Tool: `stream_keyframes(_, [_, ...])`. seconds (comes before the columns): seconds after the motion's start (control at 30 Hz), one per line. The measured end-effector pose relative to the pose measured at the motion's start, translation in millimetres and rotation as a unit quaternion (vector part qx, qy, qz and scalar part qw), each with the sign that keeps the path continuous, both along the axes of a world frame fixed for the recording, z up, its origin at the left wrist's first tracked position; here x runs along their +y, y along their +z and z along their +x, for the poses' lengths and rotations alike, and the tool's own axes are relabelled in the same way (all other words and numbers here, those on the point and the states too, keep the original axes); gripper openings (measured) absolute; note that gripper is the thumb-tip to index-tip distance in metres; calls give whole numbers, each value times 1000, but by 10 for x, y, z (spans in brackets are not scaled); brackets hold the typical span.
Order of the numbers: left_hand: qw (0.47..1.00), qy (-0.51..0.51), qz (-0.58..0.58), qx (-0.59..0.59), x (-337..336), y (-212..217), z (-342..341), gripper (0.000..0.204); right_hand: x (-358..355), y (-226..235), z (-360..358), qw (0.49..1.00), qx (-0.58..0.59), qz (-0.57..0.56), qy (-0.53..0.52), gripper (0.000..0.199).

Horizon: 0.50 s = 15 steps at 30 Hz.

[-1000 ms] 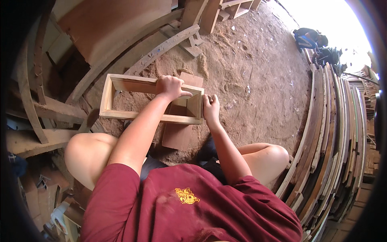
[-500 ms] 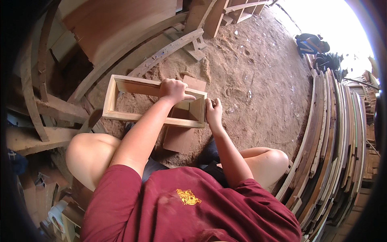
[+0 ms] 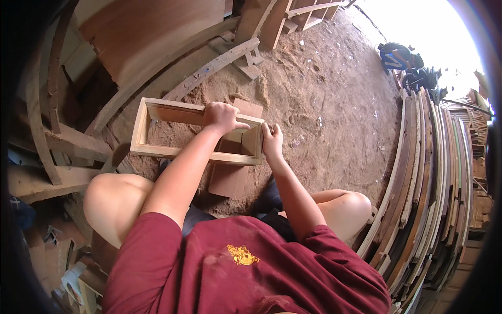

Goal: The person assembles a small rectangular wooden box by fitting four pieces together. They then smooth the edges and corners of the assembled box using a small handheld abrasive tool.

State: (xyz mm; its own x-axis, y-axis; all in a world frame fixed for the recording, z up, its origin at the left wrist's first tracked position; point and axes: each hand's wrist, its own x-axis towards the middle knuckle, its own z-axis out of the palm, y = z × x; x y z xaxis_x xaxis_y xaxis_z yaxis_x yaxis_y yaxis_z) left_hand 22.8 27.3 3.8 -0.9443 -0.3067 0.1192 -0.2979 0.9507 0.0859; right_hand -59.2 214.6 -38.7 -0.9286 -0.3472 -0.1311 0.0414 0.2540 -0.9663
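A long, bottomless wooden box frame (image 3: 172, 152) of pale boards rests across a reddish-brown board (image 3: 228, 181) on the ground before me. My left hand (image 3: 221, 116) is closed over its far rail, right of the middle, with the thumb stretched toward the right end. At the outer face of the right end board, my right hand (image 3: 272, 141) is closed, fingers curled tight. Whatever it pinches is hidden by the fingers and the board edge. My bent knees lie on both sides of the frame.
Sandy, sawdust-strewn ground (image 3: 334, 120) stretches ahead. Stacked long planks (image 3: 418, 199) line the right side. Curved timbers (image 3: 214, 68) and a large brown panel (image 3: 151, 36) stand at the left. A crouching person (image 3: 398, 56) is far right, beside a dark wheeled thing.
My right hand has shifted slightly away from me along the end board. The left hand keeps its hold on the far rail. The whole view has drifted a little.
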Motion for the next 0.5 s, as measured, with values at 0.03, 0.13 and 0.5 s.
stream_keyframes(0.03, [1000,4,-5,-9,13,28,-1,74,-62,21,-45,1000,9,1,-9,30])
stream_keyframes(0.13, [1000,-8,3,6,46,58,-54,74,-102,-202,-265,999,22,-39,-6,30])
stream_keyframes(0.5, [1000,-3,3,0,18,50,-2,73,-47,-184,-74,996,-39,-45,-73,34])
